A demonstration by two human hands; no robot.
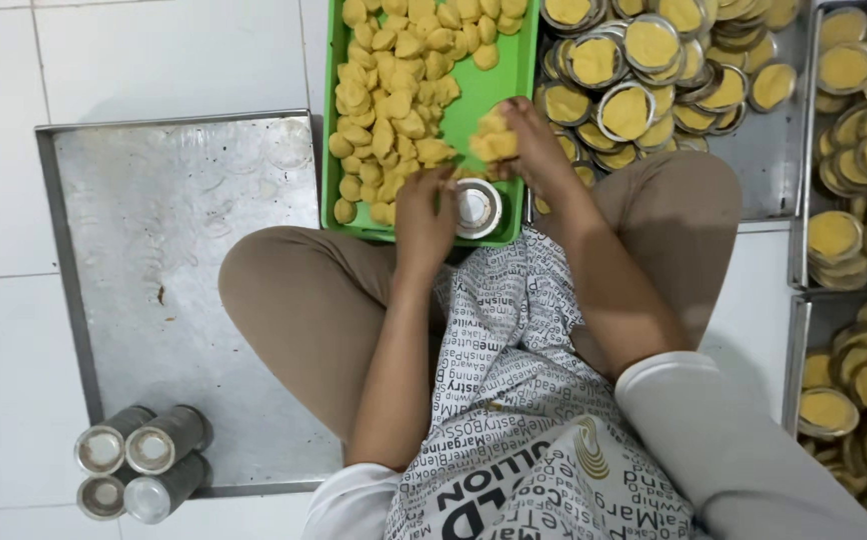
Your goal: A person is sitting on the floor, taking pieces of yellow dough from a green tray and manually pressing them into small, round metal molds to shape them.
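Over the green tray [514, 60] of dough pieces [394, 110], right-hand fingers [514, 125] clasp dough lump [495, 143]; left-hand fingers [434, 195] unclear.

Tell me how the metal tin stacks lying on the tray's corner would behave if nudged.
The tin stacks lie on their sides on the flat tray, so they would probably roll. Being nested loose tins, a stack may slide apart. Thin shiny metal suggests they are light and slippery.
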